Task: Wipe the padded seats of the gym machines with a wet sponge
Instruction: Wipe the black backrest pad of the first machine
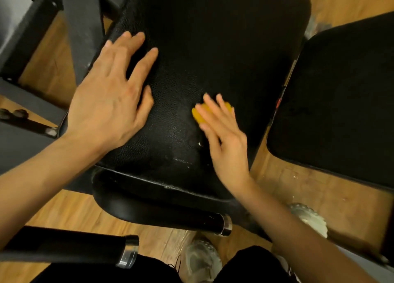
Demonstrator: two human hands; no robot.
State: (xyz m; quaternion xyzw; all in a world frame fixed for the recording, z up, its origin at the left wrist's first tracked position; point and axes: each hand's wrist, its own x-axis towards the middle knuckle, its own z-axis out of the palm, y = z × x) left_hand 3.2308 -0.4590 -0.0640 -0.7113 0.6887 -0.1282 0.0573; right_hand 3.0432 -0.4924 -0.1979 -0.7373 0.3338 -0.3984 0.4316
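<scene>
A black padded seat (213,48) with a grained leather surface fills the middle of the view. My left hand (110,92) lies flat on its left side, fingers spread, holding nothing. My right hand (223,133) presses a yellow sponge (199,115) onto the seat right of centre; the fingers cover most of the sponge and are blurred. Wet streaks and small white flecks show on the leather near the front edge, just left of my right wrist.
A second black pad (341,101) stands to the right across a gap of wooden floor (298,186). Black roller pads with chrome end caps (226,225) sit below the seat front. Grey machine frame (27,150) is at the left. My shoes (200,259) are below.
</scene>
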